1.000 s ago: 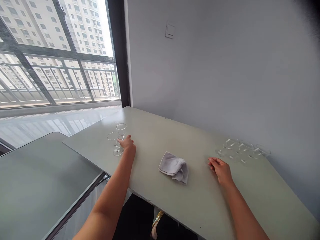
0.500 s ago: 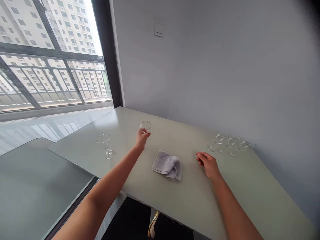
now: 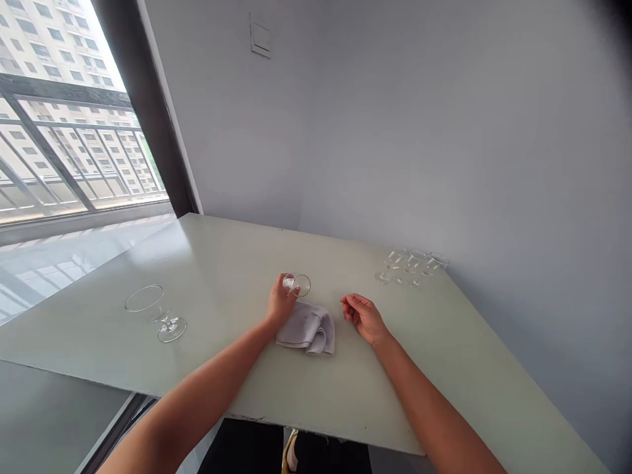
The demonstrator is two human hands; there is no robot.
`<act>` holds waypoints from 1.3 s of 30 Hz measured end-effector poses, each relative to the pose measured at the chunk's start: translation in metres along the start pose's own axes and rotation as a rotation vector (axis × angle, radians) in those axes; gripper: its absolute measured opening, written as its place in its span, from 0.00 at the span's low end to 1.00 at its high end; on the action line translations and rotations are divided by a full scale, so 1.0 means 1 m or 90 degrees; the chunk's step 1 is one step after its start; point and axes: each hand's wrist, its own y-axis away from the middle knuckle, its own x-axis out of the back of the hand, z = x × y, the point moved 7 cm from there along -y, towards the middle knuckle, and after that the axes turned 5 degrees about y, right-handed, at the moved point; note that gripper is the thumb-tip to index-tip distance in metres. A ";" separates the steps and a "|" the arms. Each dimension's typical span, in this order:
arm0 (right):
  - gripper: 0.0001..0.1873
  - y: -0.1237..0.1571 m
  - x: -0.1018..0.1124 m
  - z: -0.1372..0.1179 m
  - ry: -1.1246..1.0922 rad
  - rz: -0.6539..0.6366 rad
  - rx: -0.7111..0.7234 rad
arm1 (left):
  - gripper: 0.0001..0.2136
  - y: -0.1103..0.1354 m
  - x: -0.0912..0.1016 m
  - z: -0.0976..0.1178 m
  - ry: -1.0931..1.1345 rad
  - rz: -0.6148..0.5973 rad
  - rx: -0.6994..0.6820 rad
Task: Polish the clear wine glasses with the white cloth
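Left arm (image 3: pixel 212 378) bare, stretched forward from lower left, slanting inward; wrist (image 3: pixel 270 324) roughly straight. Left hand (image 3: pixel 280 303) at far end of reach, curled in grip. Right arm (image 3: pixel 434 408) also bare, coming in from lower right, slanting toward left hand. Right hand (image 3: pixel 366 320) loosely curled, fingers (image 3: pixel 348 313) bent inward, thumb side uppermost. Hands near each other, apart.

Gap between lone glass (image 3: pixel 164 320) and cloth (image 3: pixel 300 326) — left forearm (image 3: pixel 212 375) intrudes.

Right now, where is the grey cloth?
In the head view, the grey cloth lies on the table below the picture's centre, close by the left hand and to the left of the right hand.
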 end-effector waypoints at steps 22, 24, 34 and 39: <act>0.21 0.003 0.018 -0.020 -0.319 -0.025 0.059 | 0.07 -0.001 -0.003 -0.004 0.014 -0.023 0.057; 0.21 0.003 0.018 -0.020 -0.321 -0.027 0.058 | 0.08 -0.001 -0.002 -0.004 0.015 -0.019 0.059; 0.22 0.002 0.017 -0.022 -0.317 -0.034 0.054 | 0.09 -0.001 -0.003 -0.004 0.035 -0.012 0.068; 0.21 0.003 0.017 -0.024 -0.316 -0.035 0.057 | 0.09 0.000 -0.003 -0.002 0.022 -0.017 0.067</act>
